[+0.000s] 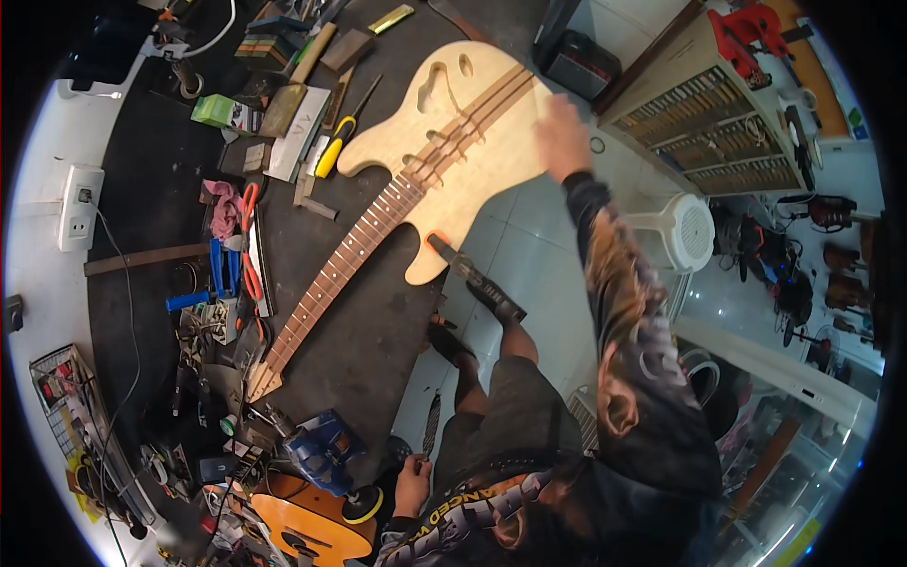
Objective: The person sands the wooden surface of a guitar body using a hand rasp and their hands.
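Observation:
An unfinished pale-wood electric guitar (510, 123) with a striped centre and a fretted neck lies diagonally across the dark workbench, its headstock pointing to the near left. A black bar clamp (487, 288) with an orange pad grips the body's lower horn at the bench edge. My right hand (564, 137) is at the right edge of the guitar body, blurred, and its fingers cannot be made out clearly. Low beside my leg, my left hand (412, 485) is closed around the end of a dark, narrow file (433, 423), which points upward off the bench.
Left of the guitar lie a yellow-handled screwdriver (335, 146), wood blocks (282, 111), red-handled pliers (250, 246) and a pink cloth (224, 206). Nearer are a blue power tool (323, 452) and an orange acoustic guitar (312, 522). A white stool (685, 231) and a drawer cabinet (704, 123) stand at right.

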A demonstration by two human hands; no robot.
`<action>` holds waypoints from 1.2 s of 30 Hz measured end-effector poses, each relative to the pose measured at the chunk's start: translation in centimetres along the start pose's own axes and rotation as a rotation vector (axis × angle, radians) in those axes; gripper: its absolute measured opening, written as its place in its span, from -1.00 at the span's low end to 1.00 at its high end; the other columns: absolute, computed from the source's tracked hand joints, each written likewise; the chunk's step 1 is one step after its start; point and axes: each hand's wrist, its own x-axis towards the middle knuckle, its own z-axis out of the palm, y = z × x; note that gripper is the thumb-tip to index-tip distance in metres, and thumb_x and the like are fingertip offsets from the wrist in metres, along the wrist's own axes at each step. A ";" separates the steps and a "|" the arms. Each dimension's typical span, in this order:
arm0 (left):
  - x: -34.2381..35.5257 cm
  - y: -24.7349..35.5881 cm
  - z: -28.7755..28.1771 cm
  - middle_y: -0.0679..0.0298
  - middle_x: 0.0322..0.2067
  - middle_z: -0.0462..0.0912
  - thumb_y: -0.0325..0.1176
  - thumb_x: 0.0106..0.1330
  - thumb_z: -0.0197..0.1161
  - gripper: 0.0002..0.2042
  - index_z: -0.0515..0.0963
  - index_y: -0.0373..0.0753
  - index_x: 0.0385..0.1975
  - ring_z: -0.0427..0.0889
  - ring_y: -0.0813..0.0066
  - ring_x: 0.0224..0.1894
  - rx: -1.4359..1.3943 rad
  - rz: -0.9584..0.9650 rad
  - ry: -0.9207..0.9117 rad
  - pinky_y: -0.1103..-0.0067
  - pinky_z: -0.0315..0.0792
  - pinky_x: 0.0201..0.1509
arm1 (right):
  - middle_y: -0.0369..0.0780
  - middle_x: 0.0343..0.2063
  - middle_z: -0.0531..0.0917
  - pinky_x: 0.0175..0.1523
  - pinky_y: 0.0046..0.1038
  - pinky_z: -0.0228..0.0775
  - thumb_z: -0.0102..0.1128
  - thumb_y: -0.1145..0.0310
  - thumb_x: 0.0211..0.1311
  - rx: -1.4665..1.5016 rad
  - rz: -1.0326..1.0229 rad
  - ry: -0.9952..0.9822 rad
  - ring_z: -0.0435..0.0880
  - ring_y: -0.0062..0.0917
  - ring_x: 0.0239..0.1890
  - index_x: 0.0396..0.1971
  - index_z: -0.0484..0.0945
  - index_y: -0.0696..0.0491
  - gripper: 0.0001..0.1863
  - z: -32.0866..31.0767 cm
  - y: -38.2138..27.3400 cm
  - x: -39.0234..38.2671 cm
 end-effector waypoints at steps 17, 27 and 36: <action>0.0 -0.5 -1.7 -0.13 -0.04 0.85 -0.18 0.62 0.34 -0.63 0.61 -0.20 0.28 0.83 -0.19 0.08 0.085 0.084 -0.048 0.17 0.66 0.11 | 0.05 0.63 0.36 0.69 -0.01 0.15 -0.02 0.09 0.76 0.114 -0.271 0.133 0.27 0.02 0.68 0.57 0.42 0.10 -0.41 -1.2 -6.9 -5.9; -8.9 4.5 -9.5 0.41 -0.22 0.70 -0.35 0.67 0.33 -0.76 0.64 -0.26 0.20 0.60 0.65 -0.16 -0.241 0.052 -0.312 0.60 0.49 -0.01 | 0.19 0.29 0.69 0.49 0.03 0.44 0.08 -0.06 0.66 0.179 0.525 -0.206 0.62 0.14 0.39 0.37 0.59 0.19 -0.37 2.8 14.5 -5.7; -6.2 3.9 -10.5 0.50 -0.32 0.65 -0.33 0.64 0.39 -0.73 0.62 -0.20 0.24 0.52 0.73 -0.36 -0.255 0.159 -0.320 0.63 0.39 -0.31 | -0.02 0.09 0.82 0.26 -0.21 0.64 0.14 0.43 0.59 0.830 0.650 -0.578 0.81 -0.19 0.13 0.29 0.64 0.17 -0.62 4.6 11.4 -22.6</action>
